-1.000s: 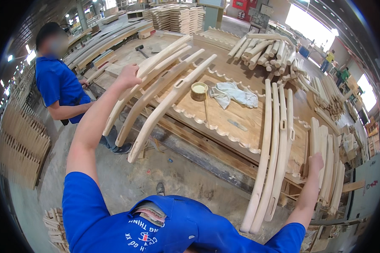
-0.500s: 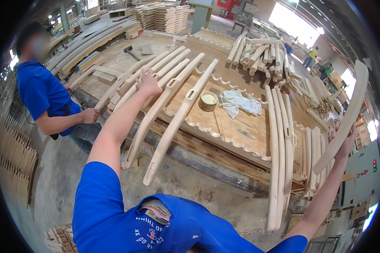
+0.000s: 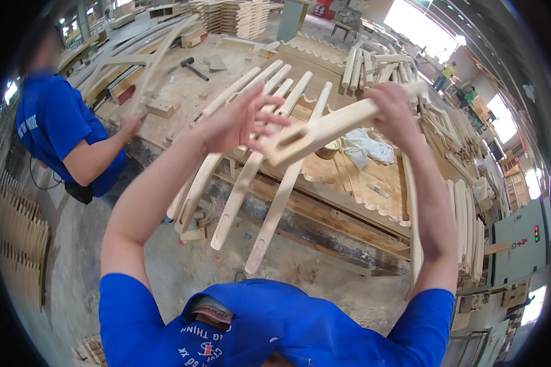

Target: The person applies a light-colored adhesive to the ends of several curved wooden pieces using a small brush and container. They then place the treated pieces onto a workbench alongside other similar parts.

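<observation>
My right hand is closed around a curved wooden chair leg-like piece, held tilted above the bench. Its near end, with a long slot cut in it, points toward my left hand. That hand is open, fingers spread and slightly blurred, close by the slotted end; whether a fingertip touches it I cannot tell. Beneath both hands, several similar long wooden pieces lie side by side across the bench, their near ends jutting past its edge. More pieces stand partly hidden behind my right forearm.
Scalloped strips run along the wooden bench. On it are a white cloth, a partly hidden cup and a black-headed hammer. A wood pile lies farther back. At left, a person in blue holds a wooden frame.
My right hand has brought the wooden piece from the far right to the middle, lowering it to a slant. My left hand has lifted off the bench pieces. The co-worker has raised a wooden frame.
</observation>
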`<move>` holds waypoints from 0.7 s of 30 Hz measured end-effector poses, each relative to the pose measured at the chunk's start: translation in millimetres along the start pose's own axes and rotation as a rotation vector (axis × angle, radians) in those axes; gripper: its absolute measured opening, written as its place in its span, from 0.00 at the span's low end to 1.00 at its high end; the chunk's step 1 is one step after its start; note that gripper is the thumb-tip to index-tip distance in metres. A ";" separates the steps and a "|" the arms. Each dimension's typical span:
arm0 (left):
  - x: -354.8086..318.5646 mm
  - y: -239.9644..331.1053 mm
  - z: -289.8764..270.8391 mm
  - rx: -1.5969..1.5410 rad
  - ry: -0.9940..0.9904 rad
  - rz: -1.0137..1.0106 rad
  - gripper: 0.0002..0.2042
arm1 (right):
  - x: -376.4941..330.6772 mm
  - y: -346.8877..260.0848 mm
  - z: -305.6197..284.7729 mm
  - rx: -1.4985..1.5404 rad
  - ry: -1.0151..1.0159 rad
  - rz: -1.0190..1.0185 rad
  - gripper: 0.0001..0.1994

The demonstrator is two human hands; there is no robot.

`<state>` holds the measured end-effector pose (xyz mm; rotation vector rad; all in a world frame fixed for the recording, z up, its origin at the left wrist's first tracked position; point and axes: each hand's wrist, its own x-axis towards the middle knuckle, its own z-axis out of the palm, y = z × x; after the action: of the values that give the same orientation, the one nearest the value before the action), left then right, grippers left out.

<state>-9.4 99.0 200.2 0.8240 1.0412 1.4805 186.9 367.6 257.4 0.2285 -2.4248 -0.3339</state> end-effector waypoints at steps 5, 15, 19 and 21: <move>9.3 -35.4 28.5 0.495 0.088 0.032 0.39 | 34.5 -29.6 75.6 0.007 -0.040 -0.204 0.14; 102.7 -97.0 -13.1 0.878 0.430 0.050 0.25 | -51.6 23.2 -23.5 0.063 -0.206 0.419 0.26; 138.3 -107.0 -58.2 1.049 0.402 0.004 0.29 | -169.4 75.2 -94.8 -0.009 -0.208 0.638 0.24; 180.5 -121.7 -22.8 0.916 0.263 -0.106 0.24 | -281.4 95.8 -149.9 -0.126 -0.234 0.930 0.23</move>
<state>-14.1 275.5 70.7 1.1832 1.9874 0.9963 490.1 501.8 228.2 -1.0120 -2.4225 -0.0805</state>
